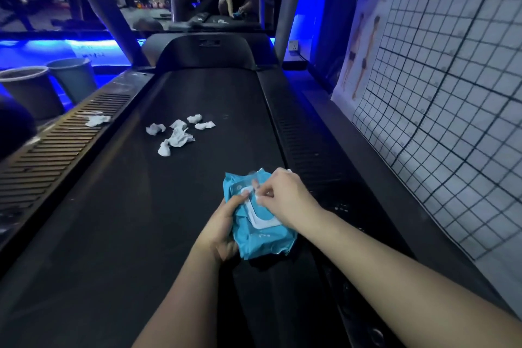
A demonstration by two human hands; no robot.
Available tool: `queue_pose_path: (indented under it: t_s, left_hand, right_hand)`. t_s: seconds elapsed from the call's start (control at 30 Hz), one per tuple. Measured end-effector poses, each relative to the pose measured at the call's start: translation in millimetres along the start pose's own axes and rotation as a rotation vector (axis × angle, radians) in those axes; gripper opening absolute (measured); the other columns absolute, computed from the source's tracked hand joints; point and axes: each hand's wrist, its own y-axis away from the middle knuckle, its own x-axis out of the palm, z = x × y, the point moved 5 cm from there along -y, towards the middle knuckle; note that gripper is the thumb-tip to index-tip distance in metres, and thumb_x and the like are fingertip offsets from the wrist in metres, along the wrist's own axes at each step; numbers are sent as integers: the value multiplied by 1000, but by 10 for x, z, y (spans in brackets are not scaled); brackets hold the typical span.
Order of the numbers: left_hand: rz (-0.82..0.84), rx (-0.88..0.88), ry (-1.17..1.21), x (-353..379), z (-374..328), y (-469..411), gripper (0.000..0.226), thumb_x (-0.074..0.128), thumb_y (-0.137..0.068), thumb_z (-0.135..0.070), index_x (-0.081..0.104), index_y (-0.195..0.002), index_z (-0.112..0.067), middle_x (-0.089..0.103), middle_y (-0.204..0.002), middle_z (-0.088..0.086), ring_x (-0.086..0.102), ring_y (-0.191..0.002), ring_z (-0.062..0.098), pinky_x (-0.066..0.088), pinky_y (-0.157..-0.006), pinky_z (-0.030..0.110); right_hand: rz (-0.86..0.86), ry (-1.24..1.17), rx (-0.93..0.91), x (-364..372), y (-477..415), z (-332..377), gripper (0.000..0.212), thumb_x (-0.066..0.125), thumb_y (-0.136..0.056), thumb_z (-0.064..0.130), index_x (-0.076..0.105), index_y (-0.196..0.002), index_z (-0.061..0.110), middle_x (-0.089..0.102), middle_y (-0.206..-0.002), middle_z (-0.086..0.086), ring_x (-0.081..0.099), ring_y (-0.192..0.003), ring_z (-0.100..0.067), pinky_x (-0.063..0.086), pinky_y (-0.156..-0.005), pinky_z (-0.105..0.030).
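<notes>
glossy crinkly plastic wipes pack (261,223), matt black rubbery treadmill belt (141,206), crumpled soft tissue wads (178,133), ribbed side rail (56,147)

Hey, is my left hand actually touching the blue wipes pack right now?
Touching. The head view shows the left hand gripping the blue wipes pack from its left side, thumb laid across its top face.

Blue wipes pack (261,230), flap lifted, tilted

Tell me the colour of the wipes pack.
Light blue with a white flap, seen in the head view: wipes pack.
</notes>
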Motion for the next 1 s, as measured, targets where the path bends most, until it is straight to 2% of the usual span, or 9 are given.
queue_pose_path:
  t_s: [0.1, 0.2, 0.3, 0.43, 0.5, 0.6, 0.77, 0.87, 1.0]
  left_hand:
    - [41, 27, 18, 9, -2, 8, 59, 76, -96, -27, 56, -150, -16, 66, -140, 25, 67, -125, 45, 58, -94, 61]
    - [50, 50, 19, 17, -11, 31, 65, 82, -91, -28, 57, -149, -14, 66, -140, 26, 68, -122, 46, 59, -91, 59]
    - [36, 77, 4, 10, -20, 43, 71, 87, -85, -27, 57, -148, -16, 68, -136, 24, 71, -116, 44, 59, -90, 57]
    - [6, 98, -8, 21, -31, 69, 56, 79, -90, -22, 59, -142, -19, 72, -129, 22, 74, -106, 41, 62, -84, 56]
    - [-5, 104, -6, 21, -36, 68, 56, 78, -91, -21, 58, -142, -20, 72, -131, 23, 73, -111, 44, 61, -86, 58]
    - [-46, 124, -11, -2, -31, 63, 60, 79, -90, -20, 56, -145, -19, 71, -131, 23, 73, -112, 44, 62, -82, 57]
    - [-70, 155, 33, -12, -43, 40, 58, 75, -91, -18, 57, -146, -18, 70, -133, 23, 75, -107, 41, 63, -77, 56]
    - [-93, 173, -3, -3, -50, 28, 58, 75, -90, -19, 57, -146, -16, 69, -135, 24, 74, -108, 40, 64, -74, 54]
    - [-208, 175, -86, -26, -18, 28, 49, 74, -98, -14, 55, -143, -11, 73, -127, 22, 79, -93, 35, 64, -64, 49]
  right_hand:
    - [29, -40, 56, 10, -65, 2, 8, 74, -87, 20, 81, -83, 18, 65, -105, -2, 66, -87, -14, 56, -82, -28]
    - [107, -43, 103, -18, -83, 2, 4, 78, -83, 19, 80, -84, 16, 64, -95, 5, 61, -79, -7, 45, -63, -11]
    - [195, -100, 151, -19, -70, -34, 3, 78, -84, 21, 79, -82, 18, 72, -84, 7, 69, -87, -11, 53, -75, -23]
    - [305, -220, 163, -42, 12, -93, 11, 78, -87, 23, 79, -82, 12, 76, -104, 6, 66, -104, 0, 52, -97, -26]
    - [331, -248, 155, -108, 65, -109, 15, 77, -89, 28, 78, -85, 14, 73, -92, 12, 64, -93, 4, 51, -92, -25]
    - [329, -300, 112, -251, 119, -81, 16, 68, -96, 28, 75, -93, 13, 70, -85, 9, 65, -85, -8, 54, -88, -33]
    - [57, -869, 128, -661, 19, -39, 20, 49, -106, 14, 62, -96, 3, 69, -99, -19, 68, -93, -28, 58, -92, -44]
    - [-153, -860, 106, -801, 34, -120, 18, 46, -107, 17, 54, -96, 6, 65, -98, -27, 71, -84, -30, 62, -81, -42]
    - [-436, -938, 90, -1098, 80, -231, 18, 44, -108, 17, 52, -93, 10, 61, -86, -14, 69, -80, -23, 60, -69, -36]
